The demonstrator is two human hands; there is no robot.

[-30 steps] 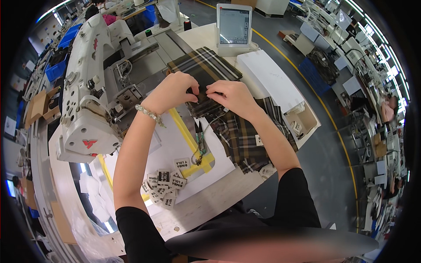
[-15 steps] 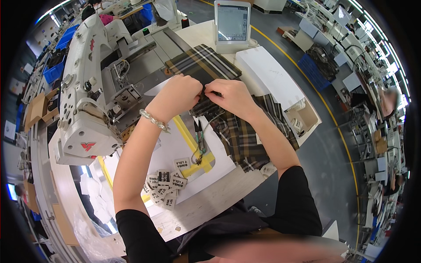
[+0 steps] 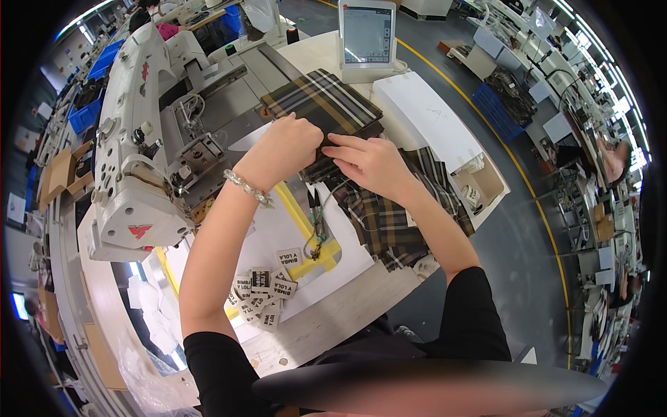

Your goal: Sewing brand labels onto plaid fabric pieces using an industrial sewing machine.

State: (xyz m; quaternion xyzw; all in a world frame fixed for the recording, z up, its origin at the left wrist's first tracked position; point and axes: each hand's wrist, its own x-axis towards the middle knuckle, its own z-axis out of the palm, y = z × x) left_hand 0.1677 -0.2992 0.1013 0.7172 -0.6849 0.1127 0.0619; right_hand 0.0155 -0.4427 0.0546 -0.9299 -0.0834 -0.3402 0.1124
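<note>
Folded dark plaid fabric (image 3: 326, 101) lies beside the sewing machine bed, and more plaid fabric (image 3: 382, 222) is bunched nearer me. Closed with its knuckles up, my left hand (image 3: 288, 142) is at the near edge of the folded fabric; its fingertips and anything in them are hidden. My right hand (image 3: 372, 163) lies just to the right, over the dark cloth, fingers stretched toward the left hand and slightly apart. Below the hands, small thread snips (image 3: 316, 215) with green on the handles rest on the white work surface. A pile of pale woven labels (image 3: 264, 295) sits closer to me.
The white sewing machine (image 3: 135, 153) stands on the left. At the back are a tablet on a stand (image 3: 367, 38) and thread cones (image 3: 292, 35). A white box (image 3: 424, 118) borders the right side, over a tray (image 3: 490, 187). Yellow tape (image 3: 295, 212) marks the work surface.
My right hand has loosened from a pinch, its fingers now straightened and slightly lower. My left hand stays closed in nearly the same place. The fabric has hardly shifted.
</note>
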